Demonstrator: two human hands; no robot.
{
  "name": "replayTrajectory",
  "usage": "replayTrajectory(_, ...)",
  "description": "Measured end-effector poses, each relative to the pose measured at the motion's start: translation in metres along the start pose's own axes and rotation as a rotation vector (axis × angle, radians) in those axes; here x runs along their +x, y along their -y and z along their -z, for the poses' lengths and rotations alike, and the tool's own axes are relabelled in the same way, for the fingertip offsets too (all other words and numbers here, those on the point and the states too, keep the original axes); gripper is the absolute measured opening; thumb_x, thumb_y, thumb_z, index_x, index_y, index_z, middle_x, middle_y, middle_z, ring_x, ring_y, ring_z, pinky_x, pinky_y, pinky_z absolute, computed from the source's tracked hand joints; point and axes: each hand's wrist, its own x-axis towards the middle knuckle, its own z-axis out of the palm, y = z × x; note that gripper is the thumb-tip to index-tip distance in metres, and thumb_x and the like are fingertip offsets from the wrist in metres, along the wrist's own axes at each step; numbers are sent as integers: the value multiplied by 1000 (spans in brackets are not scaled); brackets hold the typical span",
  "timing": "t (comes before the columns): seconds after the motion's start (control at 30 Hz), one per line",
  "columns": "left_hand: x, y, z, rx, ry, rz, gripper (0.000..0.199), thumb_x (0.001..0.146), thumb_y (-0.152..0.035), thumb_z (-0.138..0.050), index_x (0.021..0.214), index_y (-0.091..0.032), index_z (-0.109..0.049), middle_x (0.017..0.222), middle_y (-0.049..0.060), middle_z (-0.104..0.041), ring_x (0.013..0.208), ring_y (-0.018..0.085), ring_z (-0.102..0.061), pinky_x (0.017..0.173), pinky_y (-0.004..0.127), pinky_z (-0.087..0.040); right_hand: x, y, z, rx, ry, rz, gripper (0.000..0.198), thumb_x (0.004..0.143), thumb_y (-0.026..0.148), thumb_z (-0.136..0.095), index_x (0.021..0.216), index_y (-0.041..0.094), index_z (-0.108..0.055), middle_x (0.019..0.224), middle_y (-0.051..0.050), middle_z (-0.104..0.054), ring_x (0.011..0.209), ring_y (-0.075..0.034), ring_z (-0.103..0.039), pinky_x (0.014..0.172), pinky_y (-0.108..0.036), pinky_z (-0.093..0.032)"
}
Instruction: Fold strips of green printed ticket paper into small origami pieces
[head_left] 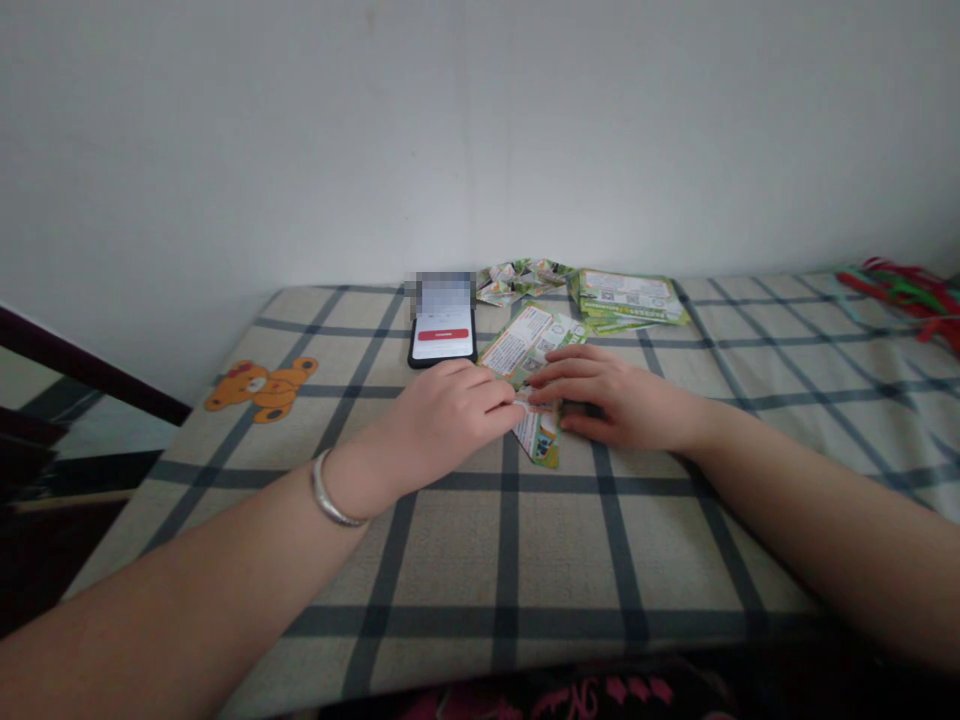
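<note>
A green and white printed paper sheet (525,345) lies on the checked cloth (525,560) in front of me, partly folded. My left hand (442,415), with a silver bangle on its wrist, presses its fingertips on the sheet's folded edge. My right hand (607,400) lies flat on the sheet from the right, fingers pointing left and meeting the left fingertips. The lower folded corner (544,445) sticks out under both hands.
A black phone (442,330) with a lit screen lies just beyond my left hand. Behind are a stack of flat sheets (630,298) and several folded paper pieces (517,280). Red and green cords (907,290) lie far right. A bear print (262,385) marks the cloth's left side.
</note>
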Motion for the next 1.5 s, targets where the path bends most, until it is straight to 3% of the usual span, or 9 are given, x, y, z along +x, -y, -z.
replayTrajectory(0.2,-2,0,0,-40,-12,66,16,91,-15,-57,101,-17,-69,94,6,-70,87,21,-64,74,34,-54,2,3,2,-138,-7,26,31,93,33,-56,121,23,-66,123,-6,-67,116,-24,-55,99,-45,-45)
replayTrajectory(0.47,-4,0,-2,-200,-22,45,17,91,-13,-55,102,-15,-68,103,7,-71,97,19,-65,85,34,-56,1,11,4,-261,-33,50,28,94,38,-55,115,26,-69,125,-3,-66,122,-28,-52,98,-45,-44)
replayTrajectory(0.77,-1,-1,-5,-340,-31,91,24,95,-17,-48,108,-13,-68,113,10,-69,104,18,-64,93,35,-54,4,20,4,-235,-37,60,24,96,35,-52,100,22,-71,99,-4,-73,98,-21,-60,84,-35,-45)
replayTrajectory(0.97,3,-5,0,-330,-14,114,18,92,-24,-56,101,-16,-70,104,6,-72,101,20,-64,97,42,-49,8,30,4,-338,-18,58,28,98,32,-47,88,21,-71,90,-4,-73,89,-20,-60,75,-33,-43)
replayTrajectory(1.13,2,-5,2,-469,23,176,18,86,-27,-64,99,-15,-67,110,7,-70,105,21,-63,111,45,-40,8,35,0,-415,-12,43,33,99,32,-43,80,20,-67,81,-3,-70,79,-18,-57,67,-33,-39)
replayTrajectory(1.37,-1,-4,1,-424,43,189,24,83,-36,-66,98,-16,-68,122,9,-64,114,24,-59,112,51,-35,7,37,-3,-349,-28,1,30,97,34,-46,82,19,-66,79,-3,-68,73,-17,-57,66,-32,-38)
replayTrajectory(1.5,0,-4,1,-374,69,224,23,84,-37,-64,95,-18,-69,108,8,-66,106,24,-60,109,51,-36,8,36,-4,-240,-26,-42,29,96,33,-49,79,18,-67,77,-4,-65,74,-16,-58,68,-30,-40)
